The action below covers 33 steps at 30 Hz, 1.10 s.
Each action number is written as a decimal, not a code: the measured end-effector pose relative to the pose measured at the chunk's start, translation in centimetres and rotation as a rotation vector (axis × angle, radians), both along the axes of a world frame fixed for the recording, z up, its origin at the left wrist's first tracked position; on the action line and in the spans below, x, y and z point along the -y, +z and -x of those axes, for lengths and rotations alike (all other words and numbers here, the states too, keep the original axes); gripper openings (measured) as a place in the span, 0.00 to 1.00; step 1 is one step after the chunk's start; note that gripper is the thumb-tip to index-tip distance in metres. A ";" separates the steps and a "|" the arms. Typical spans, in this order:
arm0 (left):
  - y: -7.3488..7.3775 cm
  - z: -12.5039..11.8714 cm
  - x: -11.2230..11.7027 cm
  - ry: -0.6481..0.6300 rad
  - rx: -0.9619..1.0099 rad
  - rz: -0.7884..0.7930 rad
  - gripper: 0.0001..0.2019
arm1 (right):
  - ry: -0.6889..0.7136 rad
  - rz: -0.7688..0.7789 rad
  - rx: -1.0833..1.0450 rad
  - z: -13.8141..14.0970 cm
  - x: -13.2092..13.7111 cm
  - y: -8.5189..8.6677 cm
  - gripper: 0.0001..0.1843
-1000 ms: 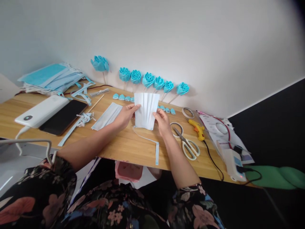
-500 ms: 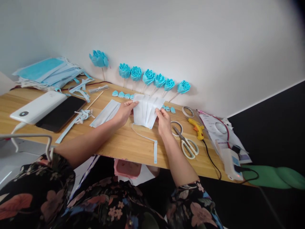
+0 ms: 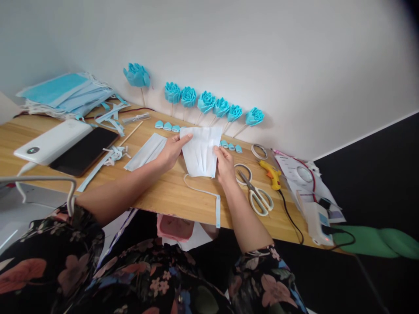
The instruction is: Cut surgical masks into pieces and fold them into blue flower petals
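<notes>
A white pleated face mask (image 3: 201,150) hangs spread between my two hands above the table. My left hand (image 3: 173,150) pinches its left edge, thumb on the near face. My right hand (image 3: 225,162) grips the opposite edge lower down. From below the mask a thin ear loop (image 3: 199,190) trails to a cut blue strip (image 3: 218,211) at the table's front edge. Another pale blue mask piece (image 3: 145,151) lies flat beside my left hand. Small folded blue petals (image 3: 167,126) sit in a row behind the mask, which hides part of the row.
Several blue flowers (image 3: 206,102) on sticks lean along the wall. Scissors (image 3: 257,194), tape rolls (image 3: 259,151) and a yellow glue gun (image 3: 271,174) lie right. Left are stacked masks (image 3: 65,93), a power bank (image 3: 52,141), a phone (image 3: 84,151) and strip scraps (image 3: 114,156).
The mask has been drawn wider and flatter, its upper edge shifting slightly left. The loop with the cut strip has swung a little right. Both hands keep their hold.
</notes>
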<state>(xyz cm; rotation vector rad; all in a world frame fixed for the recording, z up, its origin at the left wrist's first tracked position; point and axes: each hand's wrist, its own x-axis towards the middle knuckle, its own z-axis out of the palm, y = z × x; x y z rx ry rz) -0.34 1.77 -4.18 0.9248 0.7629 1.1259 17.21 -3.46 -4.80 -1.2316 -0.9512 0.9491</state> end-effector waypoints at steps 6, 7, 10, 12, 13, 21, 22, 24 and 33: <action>0.5 -0.2 0.4 0.012 0.000 0.017 0.17 | 0.019 0.039 0.032 0.3 0.1 0.2 0.23; 0.6 -0.2 0.5 0.000 0.015 0.020 0.17 | 0.018 0.043 0.045 0.3 0.2 0.3 0.24; 0.7 -0.2 0.5 -0.024 0.057 0.030 0.18 | 0.007 0.053 0.055 0.4 0.2 0.4 0.24; 0.8 -0.2 0.5 -0.042 0.090 0.042 0.18 | 0.004 0.060 0.040 0.5 0.2 0.4 0.23; 0.9 -0.2 0.5 -0.060 0.107 0.046 0.18 | 0.008 0.061 0.028 0.5 0.2 0.4 0.23; 0.9 -0.2 0.8 -0.156 0.108 -0.019 0.21 | 0.085 0.079 -0.025 0.7 0.4 0.4 0.23; 0.8 -0.2 0.9 -0.171 0.101 -0.020 0.22 | 0.090 0.080 -0.029 0.7 0.4 0.4 0.23; 0.7 -0.2 0.9 -0.202 0.086 -0.019 0.22 | 0.102 0.084 -0.032 0.8 0.5 0.5 0.23; 0.2 -0.4 1.2 -0.161 0.006 0.014 0.19 | 0.254 0.085 0.094 0.8 0.8 0.2 0.25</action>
